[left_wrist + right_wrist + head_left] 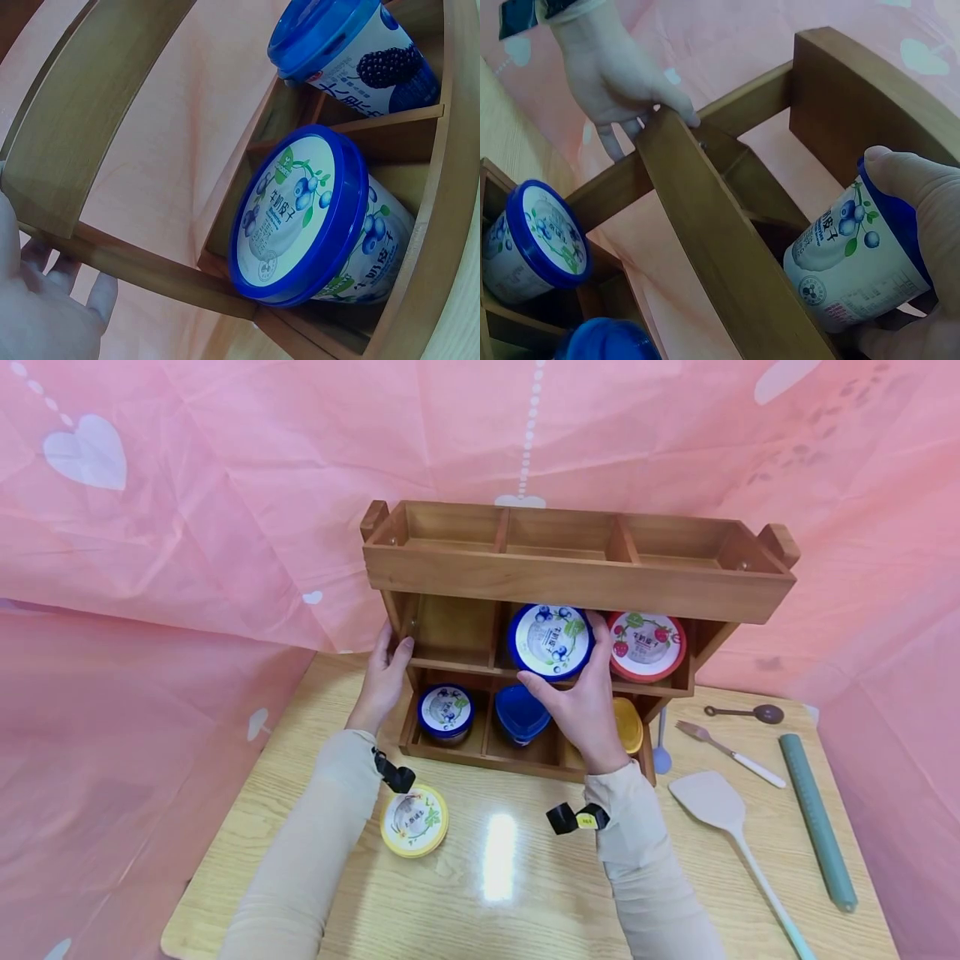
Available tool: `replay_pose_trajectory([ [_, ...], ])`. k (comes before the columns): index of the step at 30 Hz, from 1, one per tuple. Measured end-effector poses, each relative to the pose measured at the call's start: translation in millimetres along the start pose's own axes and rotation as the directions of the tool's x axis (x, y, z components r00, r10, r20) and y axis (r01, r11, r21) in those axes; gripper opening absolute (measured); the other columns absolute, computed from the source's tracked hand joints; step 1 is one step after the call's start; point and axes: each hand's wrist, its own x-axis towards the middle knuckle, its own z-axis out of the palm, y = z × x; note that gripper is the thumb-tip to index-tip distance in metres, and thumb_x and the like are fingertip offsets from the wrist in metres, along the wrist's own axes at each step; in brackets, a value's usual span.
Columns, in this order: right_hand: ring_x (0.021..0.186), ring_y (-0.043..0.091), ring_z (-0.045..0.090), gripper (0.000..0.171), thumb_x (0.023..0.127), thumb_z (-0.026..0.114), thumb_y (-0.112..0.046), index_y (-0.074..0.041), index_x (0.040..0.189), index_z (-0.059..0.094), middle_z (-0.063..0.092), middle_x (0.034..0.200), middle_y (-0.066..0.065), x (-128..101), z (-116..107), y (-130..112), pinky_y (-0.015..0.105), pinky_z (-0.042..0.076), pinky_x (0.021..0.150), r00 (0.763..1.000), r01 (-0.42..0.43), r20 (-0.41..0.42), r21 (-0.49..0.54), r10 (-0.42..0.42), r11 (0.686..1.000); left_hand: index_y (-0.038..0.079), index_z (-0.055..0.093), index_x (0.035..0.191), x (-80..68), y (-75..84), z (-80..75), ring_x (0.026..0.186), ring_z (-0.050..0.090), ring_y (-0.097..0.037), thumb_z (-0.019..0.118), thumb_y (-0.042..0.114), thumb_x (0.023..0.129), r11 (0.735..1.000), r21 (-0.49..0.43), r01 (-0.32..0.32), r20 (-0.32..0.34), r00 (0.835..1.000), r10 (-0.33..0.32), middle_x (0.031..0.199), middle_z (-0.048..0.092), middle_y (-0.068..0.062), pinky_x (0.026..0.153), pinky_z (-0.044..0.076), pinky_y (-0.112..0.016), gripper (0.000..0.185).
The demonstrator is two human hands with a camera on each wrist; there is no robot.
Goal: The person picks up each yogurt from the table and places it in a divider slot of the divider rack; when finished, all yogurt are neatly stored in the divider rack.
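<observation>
Your right hand (pixel 581 706) has its grip wrapped round the blue tub (pixel 550 642) at frame center, in the rack's (pixel 577 572) middle shelf. The right wrist view shows the thumb on its lid. Your left hand (pixel 384 677) clasps the rack's left post. Only the head view shows the yellow tub (pixel 414 821) on the tabletop (pixel 510 893).

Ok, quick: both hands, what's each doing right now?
Left hand: grips the rack at its left side post.
Right hand: holds the blueberry cup at the rack's middle shelf.
</observation>
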Motion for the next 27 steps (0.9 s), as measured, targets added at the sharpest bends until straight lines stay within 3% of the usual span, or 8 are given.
replay_pose_trajectory([
  [10, 0.145, 0.024, 0.028, 0.105, 0.081, 0.081, -0.034, -0.027, 0.155, 0.008, 0.021, 0.159, 0.004, 12.6, 3.9, 10.0, 0.043, 0.026, 0.122, 0.995, -0.06, 0.069, -0.081, 0.066, 0.995, 0.019, 0.013, 0.16, 0.0, -0.7, 0.4, 0.151, 0.018, -0.021, 0.043, 0.025, 0.106, 1.0, -0.014, 0.009, 0.002, 1.0, -0.009, 0.165, 0.016, -0.005, 0.123, 0.021, -0.037, 0.062],
  [27, 0.147, 0.03, 0.025, 0.104, 0.084, 0.079, -0.034, -0.021, 0.157, 0.005, 0.018, 0.16, 0.011, 15.4, 7.1, 14.3, 0.046, 0.024, 0.122, 0.992, -0.062, 0.096, -0.184, 0.081, 0.981, 0.019, 0.011, 0.16, 0.7, -1.5, 0.0, 0.151, 0.019, -0.023, 0.043, 0.025, 0.106, 1.0, 0.011, -0.003, 0.002, 1.0, 0.003, 0.165, 0.016, -0.007, 0.123, 0.021, -0.038, 0.063],
])
